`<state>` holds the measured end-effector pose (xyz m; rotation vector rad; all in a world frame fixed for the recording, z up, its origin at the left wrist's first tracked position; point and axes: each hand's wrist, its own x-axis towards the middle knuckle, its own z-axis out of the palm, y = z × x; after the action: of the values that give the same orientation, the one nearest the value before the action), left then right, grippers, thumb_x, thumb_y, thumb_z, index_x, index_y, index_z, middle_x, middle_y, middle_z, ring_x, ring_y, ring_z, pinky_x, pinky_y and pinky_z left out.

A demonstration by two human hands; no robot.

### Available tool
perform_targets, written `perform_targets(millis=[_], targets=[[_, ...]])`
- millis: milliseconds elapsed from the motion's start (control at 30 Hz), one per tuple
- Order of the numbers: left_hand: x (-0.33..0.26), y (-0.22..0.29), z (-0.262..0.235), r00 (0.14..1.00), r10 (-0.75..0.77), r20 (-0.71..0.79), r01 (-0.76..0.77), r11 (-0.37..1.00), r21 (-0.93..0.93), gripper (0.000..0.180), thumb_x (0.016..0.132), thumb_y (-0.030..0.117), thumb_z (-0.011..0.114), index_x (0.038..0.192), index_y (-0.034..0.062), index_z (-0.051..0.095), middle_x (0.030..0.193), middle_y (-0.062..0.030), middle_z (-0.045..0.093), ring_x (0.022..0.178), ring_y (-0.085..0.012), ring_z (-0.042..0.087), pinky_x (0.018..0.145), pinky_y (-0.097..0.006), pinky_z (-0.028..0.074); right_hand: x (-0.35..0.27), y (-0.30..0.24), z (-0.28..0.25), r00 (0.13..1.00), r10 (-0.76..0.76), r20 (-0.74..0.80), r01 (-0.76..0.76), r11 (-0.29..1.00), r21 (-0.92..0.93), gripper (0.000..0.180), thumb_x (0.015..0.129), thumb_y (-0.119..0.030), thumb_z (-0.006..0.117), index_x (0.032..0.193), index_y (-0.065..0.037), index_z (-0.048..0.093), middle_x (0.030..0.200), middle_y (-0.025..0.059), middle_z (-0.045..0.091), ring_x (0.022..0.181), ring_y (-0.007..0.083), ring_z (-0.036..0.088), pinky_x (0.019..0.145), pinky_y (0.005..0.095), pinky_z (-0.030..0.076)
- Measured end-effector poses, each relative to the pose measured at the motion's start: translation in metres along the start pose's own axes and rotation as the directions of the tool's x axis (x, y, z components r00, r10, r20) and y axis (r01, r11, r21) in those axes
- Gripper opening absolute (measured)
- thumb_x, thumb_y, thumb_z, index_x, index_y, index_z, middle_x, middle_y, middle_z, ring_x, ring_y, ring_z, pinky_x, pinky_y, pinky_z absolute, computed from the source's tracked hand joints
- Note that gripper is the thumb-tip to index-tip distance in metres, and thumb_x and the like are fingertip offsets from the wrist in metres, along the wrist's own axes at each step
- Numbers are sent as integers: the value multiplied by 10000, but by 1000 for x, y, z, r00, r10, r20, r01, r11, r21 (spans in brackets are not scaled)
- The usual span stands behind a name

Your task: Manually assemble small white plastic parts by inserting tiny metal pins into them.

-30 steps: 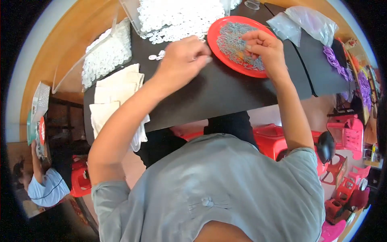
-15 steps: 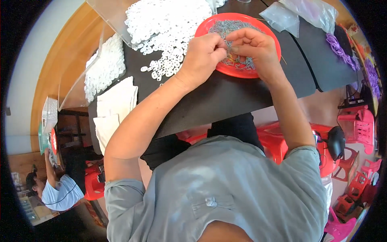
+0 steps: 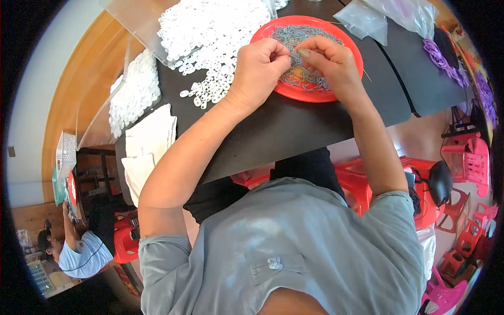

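Note:
My left hand [image 3: 259, 72] is closed in a pinch over the left side of a round red tray [image 3: 310, 96]. Facing it, my right hand [image 3: 336, 64] has its thumb and forefinger pressed together, their tips close to those of the left. Whatever sits between the fingers is too small to make out. Under both hands the tray holds a heap of small grey pieces [image 3: 302, 34], with a yellowish patch showing among them. Left of my left hand, loose white oval pieces with holes [image 3: 211, 89] spread out from a large white pile [image 3: 212, 26].
A clear bin [image 3: 126, 18] and a second white pile [image 3: 137, 86] are at the left, near folded white cloths [image 3: 149, 136]. Clear plastic bags [image 3: 362, 23] and purple cord [image 3: 442, 62] lie right on the black table [image 3: 294, 128]. Another person [image 3: 81, 249] works far left.
Both hands stay over the tray with slightly shifted fingers; the left wrist sits a little farther left. The whole view has shifted slightly.

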<state>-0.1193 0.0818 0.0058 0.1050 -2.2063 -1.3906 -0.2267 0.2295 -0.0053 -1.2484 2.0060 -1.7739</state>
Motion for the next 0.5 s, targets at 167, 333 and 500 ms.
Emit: perform_targets(millis=[167,333,500], targets=[[0,-4,4,989,150,-9,-147,978,150,73,772,45,627,772,-21,595,700,-120,624,609,-183,590,583,-307,479,-1,-2,1,998,-37,59,41,997,-67,96,900,-128,615,937,-48,653,738,-39,576,672,27,505,570,195,384],[-1,-2,4,973,229,-12,-221,950,220,83,772,57,618,758,-21,592,666,-112,606,596,-174,582,569,-315,473,-1,-8,0,984,102,145,-106,994,16,107,909,-144,605,907,-44,643,711,-32,577,650,31,504,560,194,372],[3,13,3,962,-271,32,272,942,-195,122,814,137,625,799,17,646,646,-13,581,542,-64,501,456,-201,389,-2,-7,-5,985,129,113,-139,986,87,91,906,-134,600,905,-53,642,702,-35,575,639,27,504,549,185,360]])
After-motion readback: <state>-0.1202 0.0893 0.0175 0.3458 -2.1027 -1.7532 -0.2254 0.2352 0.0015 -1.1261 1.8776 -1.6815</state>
